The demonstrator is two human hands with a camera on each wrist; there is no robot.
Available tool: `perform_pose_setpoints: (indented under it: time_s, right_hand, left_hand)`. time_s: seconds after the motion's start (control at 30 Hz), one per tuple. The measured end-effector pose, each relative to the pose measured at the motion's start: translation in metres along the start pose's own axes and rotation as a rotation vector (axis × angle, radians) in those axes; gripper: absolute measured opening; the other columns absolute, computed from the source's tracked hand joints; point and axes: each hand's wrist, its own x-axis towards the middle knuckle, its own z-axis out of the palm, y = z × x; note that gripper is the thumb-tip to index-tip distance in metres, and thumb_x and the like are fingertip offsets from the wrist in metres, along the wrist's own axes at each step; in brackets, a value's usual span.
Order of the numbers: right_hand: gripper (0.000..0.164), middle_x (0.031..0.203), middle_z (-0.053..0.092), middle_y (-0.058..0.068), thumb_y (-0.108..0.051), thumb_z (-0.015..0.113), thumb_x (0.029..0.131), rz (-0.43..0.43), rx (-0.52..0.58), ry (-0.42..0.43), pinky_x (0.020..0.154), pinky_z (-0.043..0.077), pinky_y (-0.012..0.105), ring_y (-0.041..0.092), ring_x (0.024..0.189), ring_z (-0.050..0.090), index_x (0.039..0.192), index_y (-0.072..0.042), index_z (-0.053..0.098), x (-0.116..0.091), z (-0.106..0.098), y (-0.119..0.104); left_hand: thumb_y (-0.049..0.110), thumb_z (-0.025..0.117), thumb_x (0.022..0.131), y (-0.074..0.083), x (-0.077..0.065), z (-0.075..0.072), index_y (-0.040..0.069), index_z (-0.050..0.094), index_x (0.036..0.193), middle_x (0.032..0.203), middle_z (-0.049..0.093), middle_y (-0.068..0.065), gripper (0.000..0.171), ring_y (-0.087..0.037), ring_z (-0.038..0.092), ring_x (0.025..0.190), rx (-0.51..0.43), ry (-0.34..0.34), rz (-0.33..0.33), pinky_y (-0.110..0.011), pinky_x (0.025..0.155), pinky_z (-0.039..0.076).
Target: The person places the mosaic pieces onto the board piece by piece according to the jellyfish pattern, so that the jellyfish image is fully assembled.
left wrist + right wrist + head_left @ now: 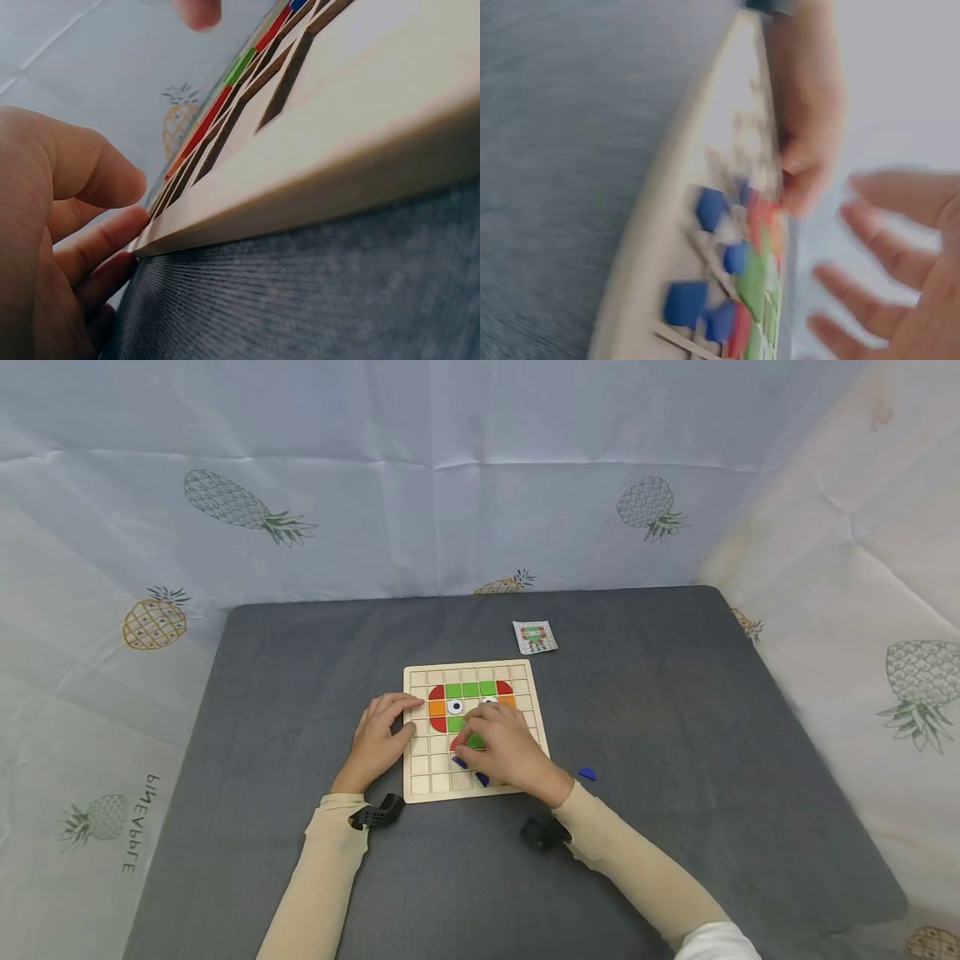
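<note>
A wooden grid board (pixel 420 763) lies on the dark table, filled partly with red, orange, green and blue pieces and two eye tiles (pixel 454 707). My left hand (pixel 378 739) rests at the board's left edge, fingers loosely bent with nothing in them. Over the lower middle of the board is my right hand (pixel 506 743), its fingers apart and nothing visible between them in the right wrist view. It hides part of the pattern. Several blue pieces (pixel 712 208) sit in the lower squares beside green pieces (pixel 751 289). The right wrist view is blurred.
A small picture card (pixel 535 637) with a similar coloured figure lies behind the board. One loose blue half-round piece (pixel 587 773) is on the table (pixel 675 718) to the right. A pineapple-print cloth (pixel 450 527) hangs behind the table.
</note>
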Motion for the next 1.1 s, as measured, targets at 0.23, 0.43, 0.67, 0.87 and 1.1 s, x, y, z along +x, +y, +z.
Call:
perform_pose_setpoints:
  time_s: [0.23,0.43,0.67,0.87,1.1]
  right_hand:
    - [0.026,0.120,0.069,0.007,-0.019,0.068,0.097,0.093,0.443,0.010,0.099,0.051,0.049,0.025,0.111,0.064,0.120,-0.006,0.068,-0.024,-0.040,0.025]
    - [0.030,0.115,0.071,0.011,-0.017,0.069,0.096,0.155,0.363,0.017,0.089,0.055,0.038,0.018,0.099,0.066,0.124,-0.005,0.065,-0.057,-0.068,0.047]
    - [0.024,0.091,0.068,-0.001,-0.020,0.069,0.097,0.293,0.181,-0.062,0.066,0.050,0.026,0.012,0.076,0.059,0.117,-0.008,0.068,-0.084,-0.082,0.065]
    - [0.022,0.077,0.061,-0.005,-0.023,0.073,0.093,0.336,-0.049,-0.149,0.056,0.041,0.026,0.007,0.060,0.049,0.110,-0.010,0.069,-0.093,-0.081,0.073]
    - [0.026,0.083,0.062,-0.004,-0.027,0.076,0.090,0.370,-0.174,-0.196,0.060,0.043,0.030,0.009,0.066,0.051,0.110,-0.012,0.069,-0.097,-0.077,0.076]
  left_hand:
    - [0.014,0.059,0.095,0.001,0.001,-0.002,0.018,0.066,0.132,0.139,0.056,-0.003,0.037,-0.024,0.040,0.137,-0.005,-0.007,0.001,-0.053,0.115,0.028]
    - [0.013,0.059,0.095,0.001,0.000,-0.001,0.017,0.066,0.132,0.139,0.056,-0.003,0.038,-0.025,0.040,0.137,0.003,-0.008,-0.004,-0.054,0.115,0.027]
    - [0.013,0.060,0.095,0.000,0.000,-0.001,0.016,0.067,0.132,0.139,0.056,-0.004,0.038,-0.026,0.040,0.137,0.002,-0.004,-0.002,-0.055,0.113,0.028]
    - [0.012,0.060,0.095,-0.001,0.000,-0.001,0.016,0.066,0.132,0.139,0.056,-0.004,0.038,-0.025,0.040,0.137,0.004,-0.004,-0.003,-0.054,0.114,0.027]
    - [0.012,0.060,0.095,-0.001,0.000,0.000,0.017,0.066,0.133,0.139,0.056,-0.004,0.039,-0.025,0.040,0.137,0.011,-0.009,-0.006,-0.054,0.113,0.028]
